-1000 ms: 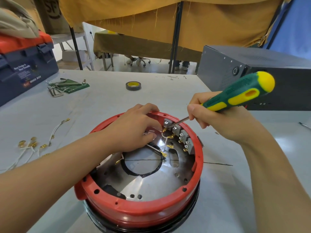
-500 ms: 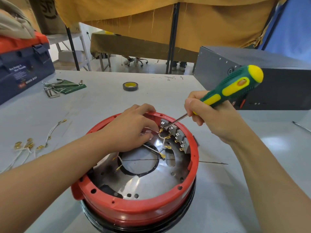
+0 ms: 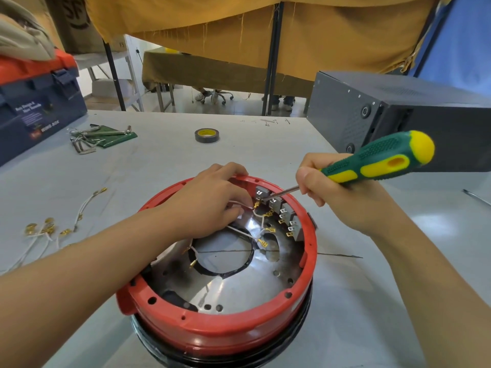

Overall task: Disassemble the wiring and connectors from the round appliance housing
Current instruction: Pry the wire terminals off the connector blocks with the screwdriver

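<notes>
The round red plastic housing (image 3: pixel 220 322) sat on the grey table (image 3: pixel 159 166). The right hand (image 3: pixel 342 197) gripped a green-and-yellow screwdriver (image 3: pixel 372 163), tip at the grey connector blocks (image 3: pixel 276 205); the left hand (image 3: pixel 210 203) pinched a white wire (image 3: pixel 248 207).

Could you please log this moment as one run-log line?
left hand: pinches white wire | right hand: grips screwdriver, tip at connector | housing: on table

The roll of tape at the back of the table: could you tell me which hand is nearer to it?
Left. The left hand lies just in front of the roll of tape; the right hand, holding the screwdriver, is farther off to its right.
</notes>
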